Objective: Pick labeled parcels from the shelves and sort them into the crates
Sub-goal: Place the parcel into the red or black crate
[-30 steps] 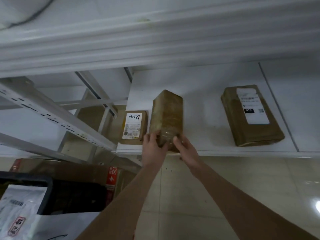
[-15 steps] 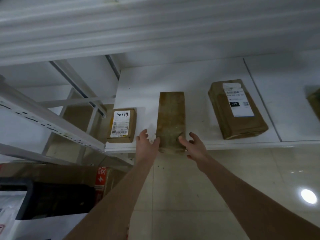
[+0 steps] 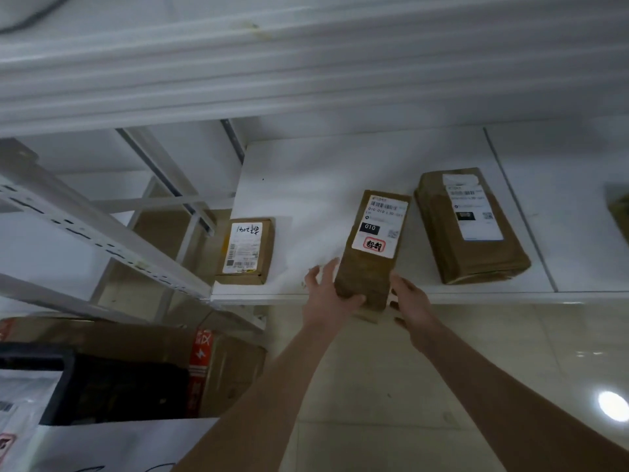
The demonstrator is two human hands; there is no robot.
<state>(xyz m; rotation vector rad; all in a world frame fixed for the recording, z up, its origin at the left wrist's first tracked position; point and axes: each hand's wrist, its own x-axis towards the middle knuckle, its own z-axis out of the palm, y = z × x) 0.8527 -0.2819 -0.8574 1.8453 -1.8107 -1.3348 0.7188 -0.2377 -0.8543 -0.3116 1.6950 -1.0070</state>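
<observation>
We hold the parcel (image 3: 369, 267) by its near end, left grip (image 3: 328, 296) and right grip (image 3: 413, 303) curled on it. Its long axis points away from both. The label (image 3: 381, 224) now faces up.

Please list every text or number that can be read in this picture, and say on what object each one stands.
"010": black patch on the white label of the narrow brown cardboard parcel.
"010 010": under that label's barcode; the rest is blurred.
Red-framed stamp, same label: unreadable.
Small brown cardboard box: handwriting, unreadable.
Wide brown parcel: label blurred.
Red tape on the brown carton: blurred.
</observation>
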